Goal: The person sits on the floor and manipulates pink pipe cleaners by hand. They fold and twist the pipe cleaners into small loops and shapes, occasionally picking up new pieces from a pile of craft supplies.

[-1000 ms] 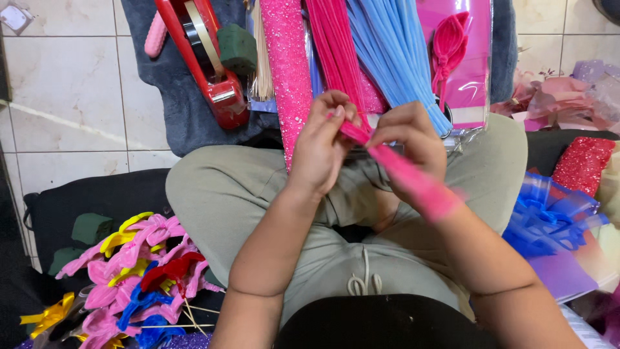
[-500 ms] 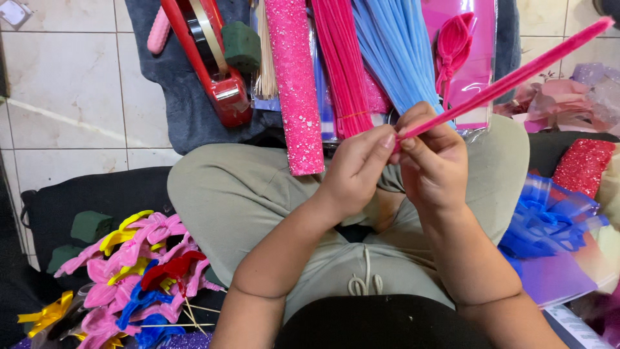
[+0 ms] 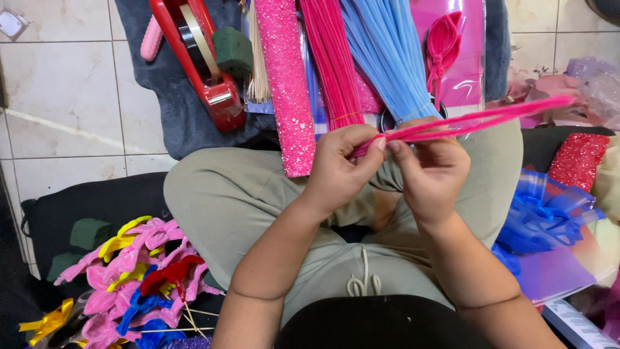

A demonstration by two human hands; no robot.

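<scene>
The person sits cross-legged on the floor, and both hands meet over the lap. The left hand [image 3: 339, 165] pinches the near end of a pair of pink pipe cleaners [image 3: 465, 121], its fingers [image 3: 371, 147] closed tight on them. The right hand [image 3: 429, 168] sits just beside it, its fingers [image 3: 395, 147] also closed on the same end, so the two sets of fingertips nearly touch. From that pinch the pink strands run out to the right and slightly upward, well past the right hand's fingers, blurred towards their far tip.

Just beyond the fingers, on the far side, lie long bundles: a pink glitter roll [image 3: 287, 84] off the left hand's knuckles, a bundle of pink stems [image 3: 332, 61] next to it, and a bundle of light blue stems [image 3: 387, 58] above the right hand. A folded pink ribbon bow [image 3: 444, 45] rests on a pink packet further out. Far to the left of the fingers sits a red tape dispenser [image 3: 197, 55] on a grey cloth [image 3: 161, 97], with a dark green foam block [image 3: 232, 52] touching it.

Near the left elbow lies a heap of finished flowers [image 3: 139, 271] in pink, yellow, red and blue. To the right of the right forearm sits blue crinkled ribbon [image 3: 546, 213], with a red glitter sheet [image 3: 576, 158] behind it.
</scene>
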